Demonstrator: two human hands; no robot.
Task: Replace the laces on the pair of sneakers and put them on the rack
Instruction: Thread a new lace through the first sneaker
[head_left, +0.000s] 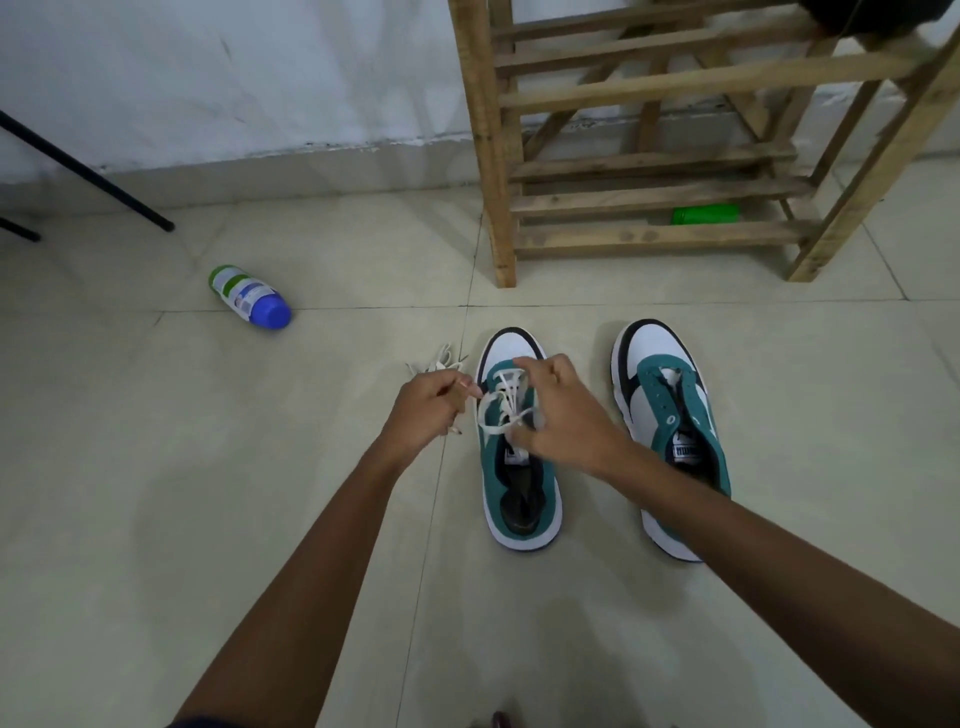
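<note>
Lacing the left sneaker (519, 467), on the floor tiles (260, 467) just in front of the wooden shoe rack (649, 197). White lace (501, 402) is threaded through the lower eyelets only and sits slack, loops standing up.

Left hand (428, 408): fingers curled, pinching what looks like one lace end out to the side. Right hand (563, 410): over the tongue, fingers curled down on the lace near the upper eyelets; exact pinch hidden.

Right sneaker (670, 436) stands just beside it, unlaced apart from a small white bit near the bottom eyelets. A loose bundle of laces (439, 361) lies on the floor near the left hand.

To do this step well:
- take up slack row by row before going higher
- even out both ends
- keep the lace flat, no twist
- hold the tongue centred

Unrelated: bottle (252, 297) lying on the floor well to the left.
</note>
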